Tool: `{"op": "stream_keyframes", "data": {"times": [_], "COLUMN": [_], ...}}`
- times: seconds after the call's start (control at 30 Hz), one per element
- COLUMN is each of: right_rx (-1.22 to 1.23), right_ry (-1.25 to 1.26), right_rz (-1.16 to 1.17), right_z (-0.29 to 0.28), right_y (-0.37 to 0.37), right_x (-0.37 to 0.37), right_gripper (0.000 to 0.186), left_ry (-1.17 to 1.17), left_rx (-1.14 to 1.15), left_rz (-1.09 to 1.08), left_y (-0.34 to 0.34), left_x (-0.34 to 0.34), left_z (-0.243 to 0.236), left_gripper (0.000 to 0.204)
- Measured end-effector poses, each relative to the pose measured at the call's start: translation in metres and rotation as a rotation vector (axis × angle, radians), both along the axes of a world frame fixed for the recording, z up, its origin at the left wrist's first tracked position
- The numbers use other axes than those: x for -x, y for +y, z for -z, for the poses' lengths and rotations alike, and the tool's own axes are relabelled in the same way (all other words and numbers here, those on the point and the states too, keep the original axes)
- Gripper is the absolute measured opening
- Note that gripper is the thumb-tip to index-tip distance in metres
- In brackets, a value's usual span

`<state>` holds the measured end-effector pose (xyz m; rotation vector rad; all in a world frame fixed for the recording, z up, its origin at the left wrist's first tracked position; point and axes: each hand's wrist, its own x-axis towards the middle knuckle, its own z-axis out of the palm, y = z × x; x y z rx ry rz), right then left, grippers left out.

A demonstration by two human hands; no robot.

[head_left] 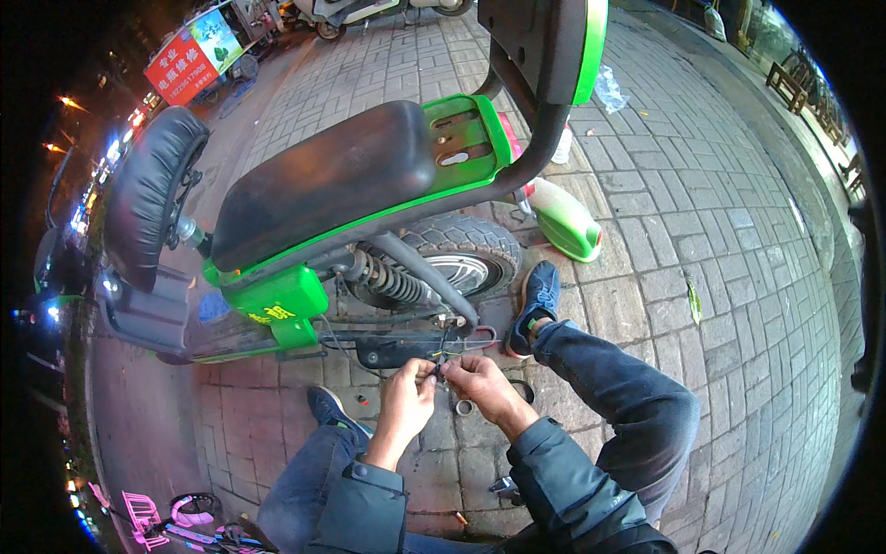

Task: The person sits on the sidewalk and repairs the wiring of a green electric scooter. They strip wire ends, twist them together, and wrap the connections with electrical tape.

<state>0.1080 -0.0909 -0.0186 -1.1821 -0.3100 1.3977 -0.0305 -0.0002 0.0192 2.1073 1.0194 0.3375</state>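
Beside the rear wheel (494, 251) of a green and black electric bike, my two hands meet at a bunch of thin wires (445, 353), some of them yellowish. My left hand (409, 395) pinches the wires from the left, its fingertips nearly touching the other hand's. From the right, my right hand (486, 386) also pinches them between thumb and fingers. The exact ends are hidden by the fingertips. Just above are a black housing (392, 353) and the coil spring (392, 282). The long black saddle (328, 162) lies higher up. A small tape roll (464, 406) rests on the paving below the hands.
My feet stand either side of the work, the right shoe (540, 297) near the wheel. A shiny metal tool (505, 487) lies on the bricks. A pink bicycle (143, 517) is at lower left. Beyond are a red sign (182, 69) and a wooden stool (786, 86).
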Motion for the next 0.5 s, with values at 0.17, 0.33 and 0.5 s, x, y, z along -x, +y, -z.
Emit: {"op": "stream_keyframes", "data": {"times": [0.17, 0.33, 0.5], "right_rx": [-0.008, -0.024, -0.044], "right_ry": [0.125, 0.219, 0.220], "right_rz": [0.011, 0.125, 0.074], "right_z": [0.003, 0.000, -0.001], "right_y": [-0.002, 0.000, 0.003], "right_x": [0.000, 0.001, 0.009], "right_gripper": [0.021, 0.022, 0.022], "left_ry": [-0.061, -0.198, -0.162], "left_rx": [-0.155, -0.164, -0.023], "left_rz": [-0.100, -0.225, -0.298], "left_y": [-0.014, -0.023, -0.021], "left_x": [-0.008, -0.011, -0.010], "left_z": [0.005, 0.005, 0.006], "left_gripper": [0.016, 0.011, 0.017]}}
